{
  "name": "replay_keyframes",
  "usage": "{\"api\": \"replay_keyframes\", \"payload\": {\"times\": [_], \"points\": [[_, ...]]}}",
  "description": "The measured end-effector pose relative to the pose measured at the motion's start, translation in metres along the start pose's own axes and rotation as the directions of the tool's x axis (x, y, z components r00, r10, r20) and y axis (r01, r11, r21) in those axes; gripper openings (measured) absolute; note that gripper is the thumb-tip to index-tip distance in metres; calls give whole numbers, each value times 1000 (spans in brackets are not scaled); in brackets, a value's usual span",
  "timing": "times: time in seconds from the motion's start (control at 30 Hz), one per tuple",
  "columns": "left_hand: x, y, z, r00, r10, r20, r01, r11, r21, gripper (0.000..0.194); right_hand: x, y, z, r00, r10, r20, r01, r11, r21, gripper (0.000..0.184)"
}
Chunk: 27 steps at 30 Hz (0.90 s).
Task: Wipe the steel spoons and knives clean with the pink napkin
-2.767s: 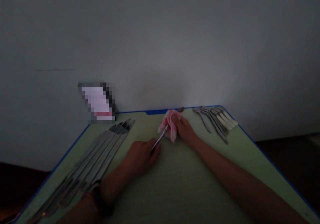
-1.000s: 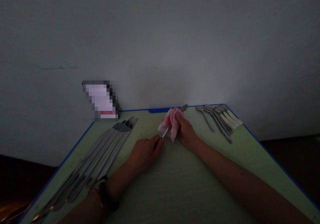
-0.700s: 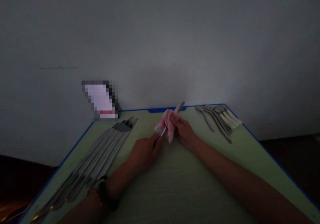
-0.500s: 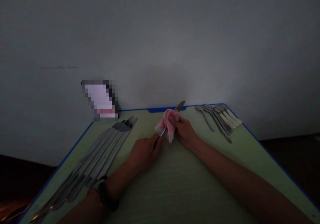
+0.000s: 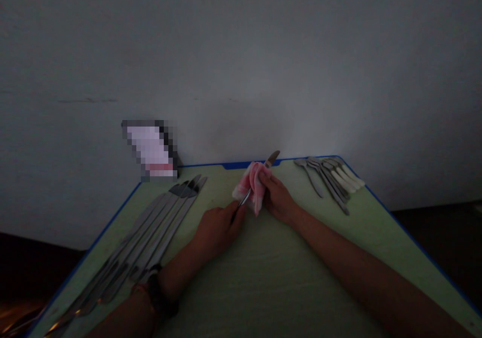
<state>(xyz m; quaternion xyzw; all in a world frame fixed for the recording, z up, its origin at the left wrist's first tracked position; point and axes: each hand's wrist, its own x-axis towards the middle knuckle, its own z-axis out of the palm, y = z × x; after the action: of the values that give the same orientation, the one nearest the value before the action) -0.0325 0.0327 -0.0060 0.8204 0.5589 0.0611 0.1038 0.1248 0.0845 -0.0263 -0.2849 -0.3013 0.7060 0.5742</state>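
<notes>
Near the far edge of the table, my left hand (image 5: 220, 227) is closed around the handle of a metal table knife (image 5: 272, 158). Its blade tip points up and away, past a pink and white cloth (image 5: 253, 187). My right hand (image 5: 276, 195) pinches that cloth around the middle of the knife, with the thumb on top. Folds of cloth hide part of the blade, and the fingers under the cloth are out of sight. Both hands are held above the pale green tabletop (image 5: 241, 277).
Several long metal knives (image 5: 161, 222) lie in a slanting row on the left, partly behind my left forearm. Several spoons (image 5: 314, 177) and white-handled pieces (image 5: 344, 175) lie at the far right. A blurred-out phone-like object (image 5: 150, 149) leans on the wall (image 5: 241, 67).
The cloth and my right hand have shifted very slightly on the knife. My left hand keeps the same hold, and the other cutlery has not moved.
</notes>
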Motion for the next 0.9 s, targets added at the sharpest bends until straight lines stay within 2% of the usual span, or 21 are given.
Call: {"api": "replay_keyframes", "payload": {"times": [0.4, 0.53, 0.63, 0.77, 0.9], "points": [[0, -1, 1, 1000, 8, -8, -8, 1000, -24, 37, -1, 1, -3, 999, -23, 41, 26, 998, -58, 28], [0, -1, 1, 1000, 12, -10, -12, 1000, -2, 38, -1, -1, -5, 997, -2, 76, 9, 996, -87, 28], [0, 0, 0, 1000, 13, -3, -13, 1000, 5, 38, 0, -3, -7, 996, 55, 66, -48, 994, -99, 29], [0, 2, -1, 1000, -13, 3, 13, 1000, 13, 38, 2, -5, -8, 991, 125, 44, -124, 992, -24, 29], [0, 1, 0, 1000, -14, 10, 14, 1000, 11, 38, 3, -11, -6, 993, 87, 74, -95, 990, 108, 25]]}}
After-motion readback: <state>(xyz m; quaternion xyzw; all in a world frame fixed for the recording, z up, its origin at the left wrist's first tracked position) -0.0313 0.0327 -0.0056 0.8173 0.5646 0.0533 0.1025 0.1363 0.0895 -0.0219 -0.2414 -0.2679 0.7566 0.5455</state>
